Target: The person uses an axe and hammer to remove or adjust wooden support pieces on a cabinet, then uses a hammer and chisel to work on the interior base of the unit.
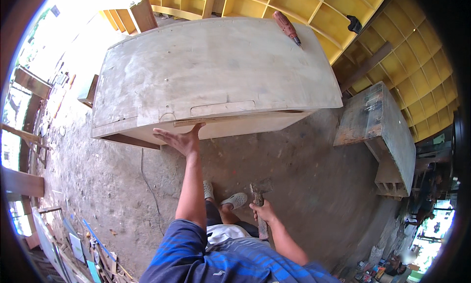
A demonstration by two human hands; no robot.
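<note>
A large pale wooden cabinet or table-like piece [196, 67] stands in front of me, with a flat top. A thin wooden strip [235, 118] runs along its near edge. My left hand [182, 139] is raised against that edge at the strip's left end, fingers spread and holding nothing. Low at my right side, my right hand [265, 212] grips a hammer [262, 230] by its handle, the head pointing away from my body. On the far right of the top lies a red power drill [286, 27].
Yellow gridded shelving [314, 13] stands behind and to the right. A worn wooden bench [370, 116] is at the right. A thin cable [149, 185] crosses the dirt floor at left. Scrap boards [88, 248] lie lower left, with assorted small items [382, 270] lower right.
</note>
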